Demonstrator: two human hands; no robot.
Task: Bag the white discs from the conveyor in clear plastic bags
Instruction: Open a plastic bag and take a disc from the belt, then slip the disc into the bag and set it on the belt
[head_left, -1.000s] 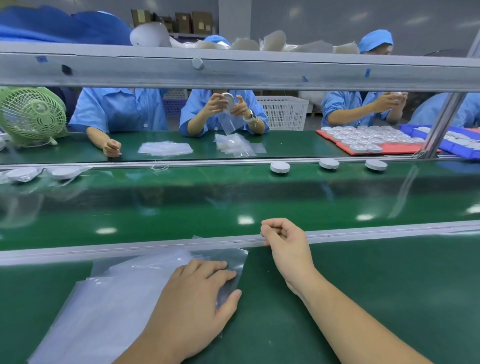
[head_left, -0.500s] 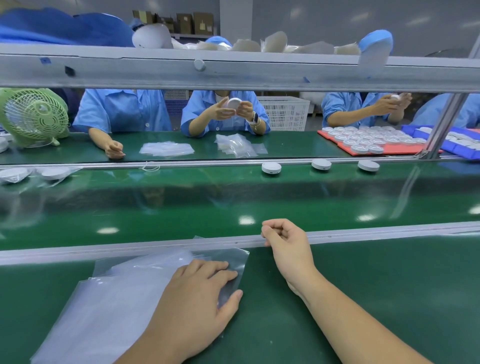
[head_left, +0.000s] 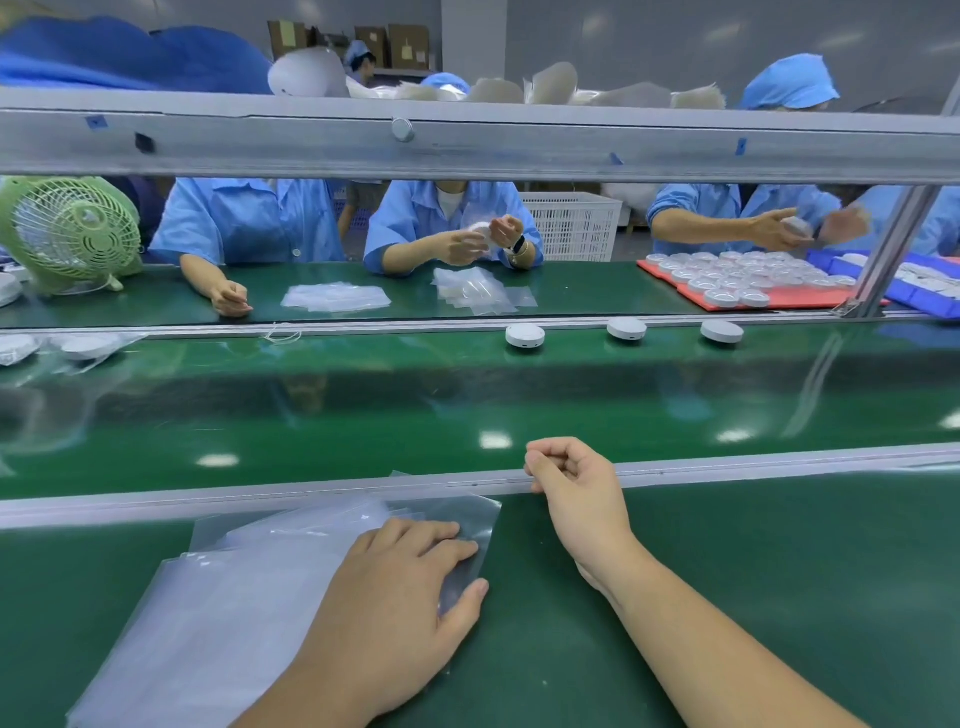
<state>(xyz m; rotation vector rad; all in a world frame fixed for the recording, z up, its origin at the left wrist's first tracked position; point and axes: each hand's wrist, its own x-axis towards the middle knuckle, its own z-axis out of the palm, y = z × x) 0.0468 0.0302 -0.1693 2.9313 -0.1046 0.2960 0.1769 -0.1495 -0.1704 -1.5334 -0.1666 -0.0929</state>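
Three discs (head_left: 525, 336) on conveyor (head_left: 363, 415) | left hand (head_left: 400, 597) pressing bags (head_left: 218, 597) — right hand (head_left: 576, 493) curled

The left hand (head_left: 400, 597) lies flat on a stack of clear plastic bags (head_left: 218, 613) on the green bench (head_left: 779, 571). The right hand (head_left: 576, 488), fingers curled, rests at the conveyor (head_left: 363, 415) rail. Three white discs (head_left: 627, 328) lie on the conveyor's far side.

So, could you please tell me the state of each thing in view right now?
Bags, flat stack, unfilled.
Left hand, flat, pressing on that stack.
Right hand, fingers curled, empty, at the rail.
Discs, three, unbagged, apart on the far side of the belt.
Bagged discs, lying at the belt's left end.
Fan, upright; cannot tell if it is running.
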